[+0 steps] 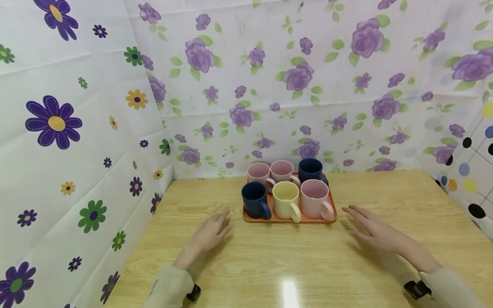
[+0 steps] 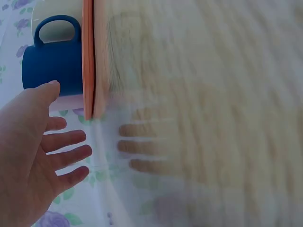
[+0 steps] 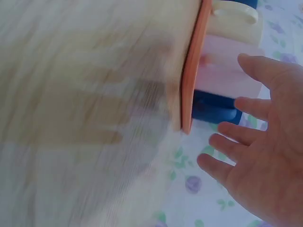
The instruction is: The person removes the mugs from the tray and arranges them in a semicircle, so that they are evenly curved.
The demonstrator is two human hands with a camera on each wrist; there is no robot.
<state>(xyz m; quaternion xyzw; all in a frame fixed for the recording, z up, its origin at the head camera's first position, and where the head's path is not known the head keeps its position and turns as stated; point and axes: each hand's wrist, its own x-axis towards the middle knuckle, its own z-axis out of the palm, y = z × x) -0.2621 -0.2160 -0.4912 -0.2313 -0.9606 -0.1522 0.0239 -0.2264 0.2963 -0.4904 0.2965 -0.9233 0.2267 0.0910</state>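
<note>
An orange tray (image 1: 285, 220) holds several mugs in two rows on the table. Its front row has a dark blue mug (image 1: 254, 201), a cream mug (image 1: 285, 201) and a pink mug (image 1: 313, 199); behind them stand two pink mugs (image 1: 259, 172) (image 1: 282, 170) and another dark blue mug (image 1: 310, 170). My left hand (image 1: 211, 233) is over the table left of the tray, fingers extended and nothing held. To the tray's right, my right hand (image 1: 377, 231) likewise has its fingers spread, apart from the tray. Both wrist views show the tray's edge beyond the fingertips.
The wooden table (image 1: 285, 256) reaches back to a white curtain (image 1: 246, 85) with purple roses. A flower-print sheet (image 1: 77, 171) hangs on the left, and a dotted cloth (image 1: 470, 171) borders the right side.
</note>
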